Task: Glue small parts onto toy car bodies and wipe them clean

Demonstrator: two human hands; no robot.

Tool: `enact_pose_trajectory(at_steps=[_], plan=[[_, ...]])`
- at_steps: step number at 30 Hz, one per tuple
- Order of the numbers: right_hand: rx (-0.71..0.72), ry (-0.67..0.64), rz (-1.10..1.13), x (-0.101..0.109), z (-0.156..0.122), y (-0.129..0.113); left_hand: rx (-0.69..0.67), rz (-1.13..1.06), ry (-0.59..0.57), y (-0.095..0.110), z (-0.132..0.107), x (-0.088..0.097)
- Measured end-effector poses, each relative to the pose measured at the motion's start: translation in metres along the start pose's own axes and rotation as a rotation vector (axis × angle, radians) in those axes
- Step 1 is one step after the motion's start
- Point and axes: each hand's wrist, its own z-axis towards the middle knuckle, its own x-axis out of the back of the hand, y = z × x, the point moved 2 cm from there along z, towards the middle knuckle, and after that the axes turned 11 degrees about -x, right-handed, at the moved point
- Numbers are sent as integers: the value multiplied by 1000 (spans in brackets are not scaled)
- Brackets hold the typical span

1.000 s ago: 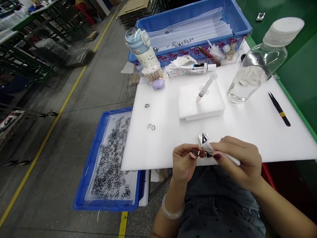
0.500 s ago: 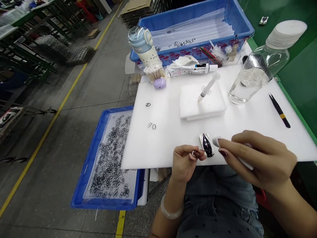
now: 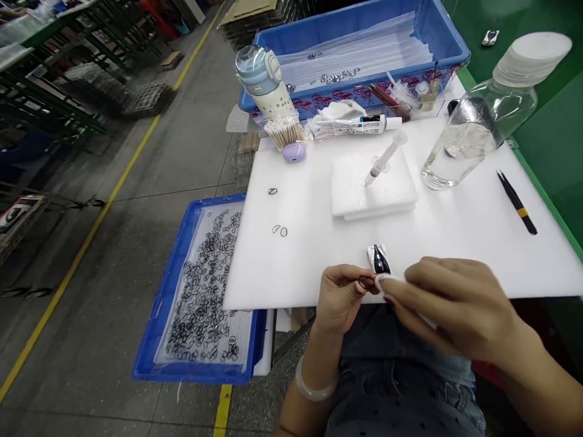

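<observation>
My left hand (image 3: 339,297) pinches a small dark clear piece (image 3: 364,281) between thumb and fingers at the near edge of the white foam board (image 3: 455,243). My right hand (image 3: 446,300) is closed on a white pad (image 3: 381,283) whose end touches that piece. A small white and black toy car (image 3: 379,258) lies on the board just beyond both hands.
A syringe (image 3: 382,161) rests on a small foam block (image 3: 371,188). Behind are a clear bottle (image 3: 473,130), black tweezers (image 3: 517,201), a glue tube (image 3: 359,125), cotton swabs (image 3: 283,132) and a blue bin (image 3: 364,54). A blue tray (image 3: 182,303) of small pieces sits lower left.
My right hand drew away to the right off the toy car, then came back left, and its white pad now touches the piece in my left hand.
</observation>
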Motion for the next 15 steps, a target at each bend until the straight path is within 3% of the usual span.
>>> enact_pose_trajectory(at_steps=[3,6,12,15], plan=[[-69,91,-19,10,-2,7,-8,6,-9,-1,0,0],[-97,111,44,5,-3,6,-15,4,-4,0,0,0],[-57,1,185,-20,2,-6,12,-33,43,1,0,1],[-35,-63,169,-18,5,-9,24,-6,64,0,0,1]])
